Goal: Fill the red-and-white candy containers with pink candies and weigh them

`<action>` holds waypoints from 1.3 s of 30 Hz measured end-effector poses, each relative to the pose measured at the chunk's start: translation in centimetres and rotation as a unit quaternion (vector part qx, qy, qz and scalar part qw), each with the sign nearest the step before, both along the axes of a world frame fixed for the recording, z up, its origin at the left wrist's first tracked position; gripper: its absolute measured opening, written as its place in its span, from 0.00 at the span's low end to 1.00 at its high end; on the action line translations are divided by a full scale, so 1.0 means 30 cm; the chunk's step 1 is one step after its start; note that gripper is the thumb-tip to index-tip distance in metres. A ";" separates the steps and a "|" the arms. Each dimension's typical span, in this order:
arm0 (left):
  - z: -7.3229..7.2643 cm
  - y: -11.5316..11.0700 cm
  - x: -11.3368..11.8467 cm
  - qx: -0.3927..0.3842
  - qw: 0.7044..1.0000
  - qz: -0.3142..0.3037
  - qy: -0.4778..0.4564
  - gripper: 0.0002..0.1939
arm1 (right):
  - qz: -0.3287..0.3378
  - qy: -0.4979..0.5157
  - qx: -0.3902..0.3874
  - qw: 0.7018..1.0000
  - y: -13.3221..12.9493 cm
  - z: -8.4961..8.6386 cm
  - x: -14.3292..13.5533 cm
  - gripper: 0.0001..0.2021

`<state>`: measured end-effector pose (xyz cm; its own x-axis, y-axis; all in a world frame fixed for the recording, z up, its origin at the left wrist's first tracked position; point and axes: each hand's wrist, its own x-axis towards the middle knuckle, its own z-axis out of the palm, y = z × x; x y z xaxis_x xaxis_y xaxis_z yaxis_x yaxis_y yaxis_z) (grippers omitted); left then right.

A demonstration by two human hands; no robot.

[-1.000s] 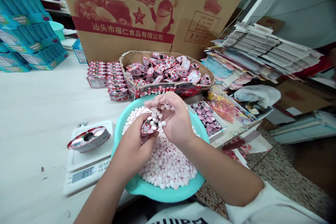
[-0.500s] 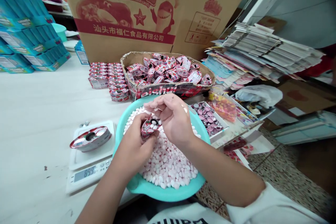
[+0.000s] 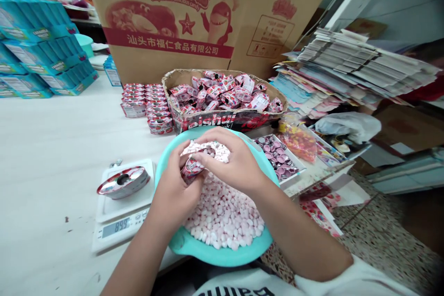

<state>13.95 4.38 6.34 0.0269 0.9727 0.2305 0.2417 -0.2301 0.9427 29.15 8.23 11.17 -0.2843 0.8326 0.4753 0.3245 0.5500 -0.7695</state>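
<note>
My left hand point(image 3: 178, 185) is wrapped round a small red-and-white printed candy tin point(image 3: 191, 169), held tilted over a turquoise basin point(image 3: 222, 258). My right hand point(image 3: 236, 159) curves over the tin from the right, its thumb on the tin's upper side and its fingers arched round the far side. Its fingertips are partly hidden. White and pale pink candies point(image 3: 225, 217) fill the basin, and some show through the gap between my right thumb and fingers. On a white scale point(image 3: 120, 231) reading 89.9 lies another tin point(image 3: 123, 181) with a round open hole.
Behind the basin stands a torn-edged carton point(image 3: 208, 122) heaped with tins, beside stacked tins point(image 3: 159, 122). A tray of pink-lined lids point(image 3: 279, 159) sits at the right. Farther back are a large cardboard box point(image 3: 166, 62), blue display boxes point(image 3: 45, 51) and stacked flat card point(image 3: 360, 62).
My right hand has turned from palm up beside the tin to curving over it, thumb on the tin. The left hand keeps hold of the tin. The view has shifted slightly.
</note>
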 end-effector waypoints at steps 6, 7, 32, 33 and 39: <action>-0.003 0.003 -0.007 0.039 0.998 0.039 0.043 0.18 | -0.016 -0.105 -0.038 0.994 0.025 -0.011 0.060 0.06; -0.004 0.005 -0.008 0.048 0.997 0.041 0.051 0.18 | -0.022 -0.105 -0.048 0.993 0.027 -0.015 0.061 0.05; 0.017 -0.010 -0.006 0.119 0.984 0.046 0.121 0.20 | 0.021 -0.007 -0.042 0.999 0.013 -0.017 0.043 0.04; 0.017 -0.011 -0.007 0.117 0.985 0.044 0.121 0.20 | 0.015 -0.009 -0.033 0.999 0.017 -0.023 0.044 0.04; 0.009 -0.009 -0.010 0.112 0.985 0.053 0.120 0.20 | 0.035 0.003 -0.024 0.999 0.022 -0.045 0.033 0.04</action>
